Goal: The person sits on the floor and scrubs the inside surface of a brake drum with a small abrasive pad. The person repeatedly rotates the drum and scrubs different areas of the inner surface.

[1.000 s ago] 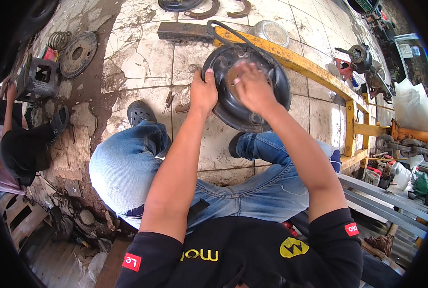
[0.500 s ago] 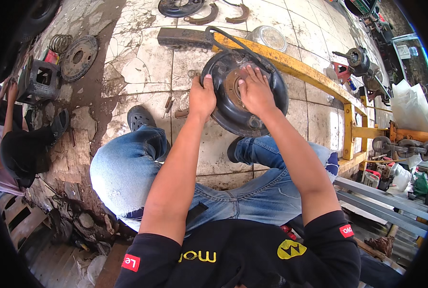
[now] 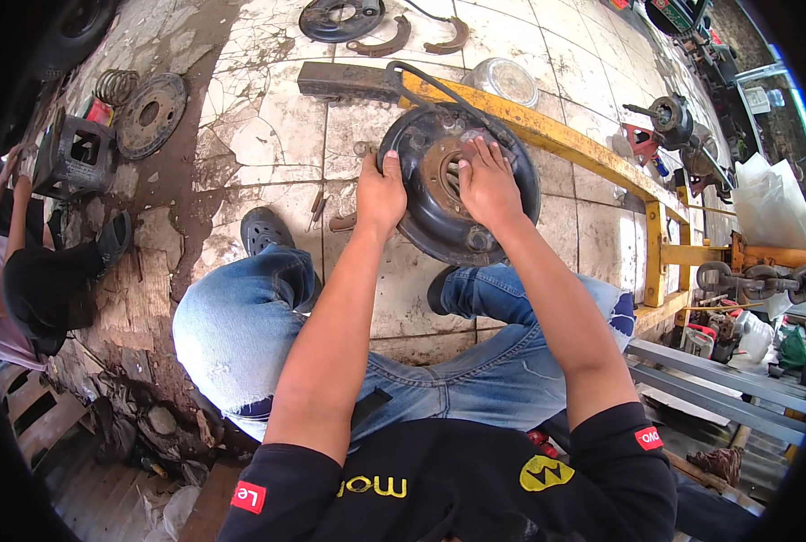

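A round black brake backing plate with a rusty brown centre ring is held tilted in front of my knees. My left hand is closed on its left rim, thumb on the face and fingers hidden beneath. My right hand lies on the right of the ring, its fingers stretched over the face and its thumb by the centre hole. A black cable loops from the plate's upper edge. Just left of the plate, a small brown metal piece and a thin tool lie on the tiles.
A yellow steel frame runs behind the plate to the right. Beyond are two curved brake shoes, another backing plate and a round clear container. At left, a person's hand is near a black crate and a rusty disc.
The backing plate has tilted slightly, showing more of its centre hole. My right hand has shifted a little towards me; my left hand stays on the rim.
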A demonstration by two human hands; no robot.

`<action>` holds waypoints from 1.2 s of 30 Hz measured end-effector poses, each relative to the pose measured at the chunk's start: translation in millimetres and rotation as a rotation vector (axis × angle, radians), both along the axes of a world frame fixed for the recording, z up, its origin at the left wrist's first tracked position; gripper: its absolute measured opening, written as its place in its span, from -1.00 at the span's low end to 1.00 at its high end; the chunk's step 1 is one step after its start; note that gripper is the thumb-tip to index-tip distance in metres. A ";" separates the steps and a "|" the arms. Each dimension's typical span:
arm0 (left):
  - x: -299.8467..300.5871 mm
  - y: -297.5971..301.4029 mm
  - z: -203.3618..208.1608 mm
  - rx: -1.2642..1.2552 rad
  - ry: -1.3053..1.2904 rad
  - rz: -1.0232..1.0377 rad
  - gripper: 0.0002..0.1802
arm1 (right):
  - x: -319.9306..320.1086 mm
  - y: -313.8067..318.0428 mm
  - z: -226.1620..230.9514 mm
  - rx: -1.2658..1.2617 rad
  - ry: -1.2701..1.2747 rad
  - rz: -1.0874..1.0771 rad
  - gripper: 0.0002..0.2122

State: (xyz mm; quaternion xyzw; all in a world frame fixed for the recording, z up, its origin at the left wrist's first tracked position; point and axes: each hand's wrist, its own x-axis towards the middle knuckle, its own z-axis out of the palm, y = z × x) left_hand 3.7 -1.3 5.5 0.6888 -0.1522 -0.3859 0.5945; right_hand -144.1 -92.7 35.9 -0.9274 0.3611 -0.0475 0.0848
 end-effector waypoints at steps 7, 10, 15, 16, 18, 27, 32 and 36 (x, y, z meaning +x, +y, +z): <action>0.3 -0.1 5.8 0.024 0.030 -0.017 -0.46 | -14.3 -14.3 -4.3 -0.010 -0.022 -0.173 -0.58; 1.5 1.0 2.9 0.030 0.005 0.001 -0.46 | -9.4 -0.7 -4.1 0.002 0.021 -0.023 -0.57; 0.4 -3.2 -1.9 0.016 -0.009 0.027 -0.51 | -15.5 -19.3 -10.4 -0.013 0.002 -0.170 -0.55; 1.3 -2.0 -0.8 0.018 -0.010 0.021 -0.51 | -14.2 -14.2 -6.5 0.015 0.014 -0.098 -0.55; 0.8 0.5 1.7 0.019 -0.010 0.002 -0.51 | -16.0 -2.9 0.6 0.067 0.039 0.040 -0.54; 0.2 -0.9 2.3 0.016 -0.039 0.060 -0.49 | -40.1 -10.7 5.3 0.090 0.043 -0.046 -0.56; -2.0 -0.5 9.7 0.021 -0.012 -0.004 -0.47 | -49.8 -4.7 -1.1 0.081 0.047 -0.041 -0.57; 1.9 0.4 -2.4 0.028 -0.041 0.026 -0.47 | -59.6 37.1 40.1 0.220 0.093 0.107 -0.59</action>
